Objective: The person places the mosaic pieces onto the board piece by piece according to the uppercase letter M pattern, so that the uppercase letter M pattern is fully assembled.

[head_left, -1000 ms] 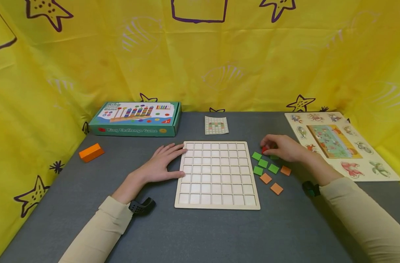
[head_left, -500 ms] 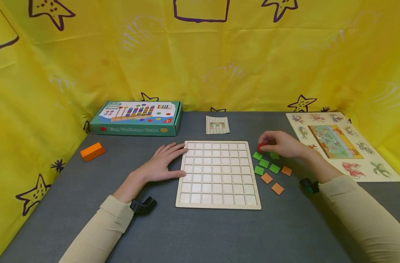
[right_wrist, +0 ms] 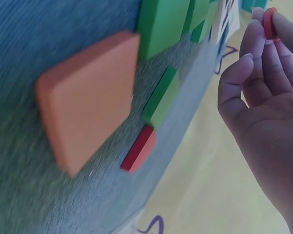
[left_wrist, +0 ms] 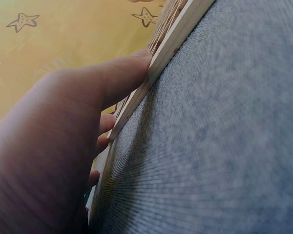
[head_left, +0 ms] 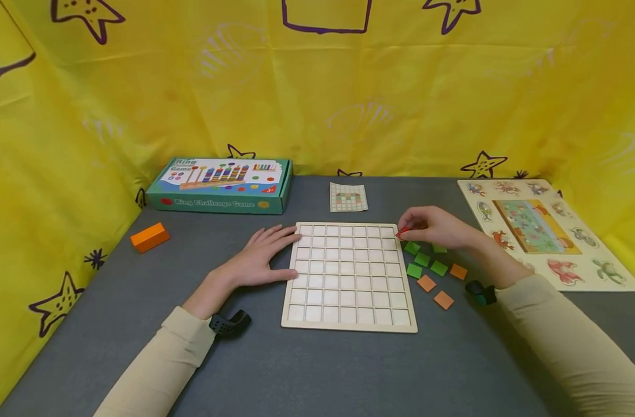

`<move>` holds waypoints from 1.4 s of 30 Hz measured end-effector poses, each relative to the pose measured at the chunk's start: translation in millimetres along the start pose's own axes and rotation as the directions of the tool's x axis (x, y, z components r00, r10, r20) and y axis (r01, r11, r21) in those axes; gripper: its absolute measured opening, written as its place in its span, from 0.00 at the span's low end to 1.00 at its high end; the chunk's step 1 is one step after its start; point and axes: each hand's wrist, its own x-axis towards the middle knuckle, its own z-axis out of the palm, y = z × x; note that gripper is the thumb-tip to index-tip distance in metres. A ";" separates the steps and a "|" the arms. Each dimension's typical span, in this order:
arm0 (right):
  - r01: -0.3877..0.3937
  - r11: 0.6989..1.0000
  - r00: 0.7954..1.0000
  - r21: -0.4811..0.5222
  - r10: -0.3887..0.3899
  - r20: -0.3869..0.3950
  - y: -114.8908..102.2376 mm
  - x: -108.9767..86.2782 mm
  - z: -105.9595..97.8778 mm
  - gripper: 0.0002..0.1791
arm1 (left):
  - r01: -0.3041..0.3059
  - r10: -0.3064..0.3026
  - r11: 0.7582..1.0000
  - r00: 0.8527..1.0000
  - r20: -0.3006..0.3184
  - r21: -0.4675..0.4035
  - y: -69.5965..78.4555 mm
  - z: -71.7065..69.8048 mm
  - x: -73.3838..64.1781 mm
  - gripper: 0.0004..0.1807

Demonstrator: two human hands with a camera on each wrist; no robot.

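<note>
My left hand (head_left: 255, 258) lies with straight fingers at the left edge of a wooden grid board (head_left: 349, 329); in the left wrist view its thumb (left_wrist: 122, 78) touches the board's side. Between thumb and fingers, my right hand (head_left: 434, 226) pinches a small red tile (right_wrist: 269, 23) close to the board's top right corner. Beside the board on the right lie several green tiles (head_left: 422, 259) and three orange tiles (head_left: 444, 299). A second red tile (right_wrist: 139, 148) rests on the table in the right wrist view; the hand hides it from the head view.
Behind the board lies a card (head_left: 349, 198) with a coloured grid pattern. A Ring Challenge Game box (head_left: 218, 204) stands back left, with an orange block (head_left: 149, 237) in front of it. At the right is a sea-animal puzzle board (head_left: 536, 269). Yellow cloth (head_left: 317, 104) surrounds the table.
My right hand has lifted the red tile from the tile group and carried it left to the board's top right corner. My left hand keeps its place on the board.
</note>
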 end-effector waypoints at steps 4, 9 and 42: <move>0.010 1.000 1.000 0.014 -0.010 -0.004 -3.6 7.8 4.5 0.09 | 0.008 -0.008 1.000 1.000 0.006 0.004 -0.9 -0.4 -0.9 0.48; 0.051 0.998 0.999 0.029 -0.051 0.019 -10.5 17.4 10.4 0.16 | 0.006 -0.006 1.000 1.000 0.008 0.009 -2.0 -0.6 -1.2 0.47; 0.027 0.999 0.989 0.041 -0.033 0.141 -45.1 79.0 62.5 0.05 | -0.027 0.027 1.000 1.000 0.001 -0.006 -3.3 -0.1 -0.4 0.47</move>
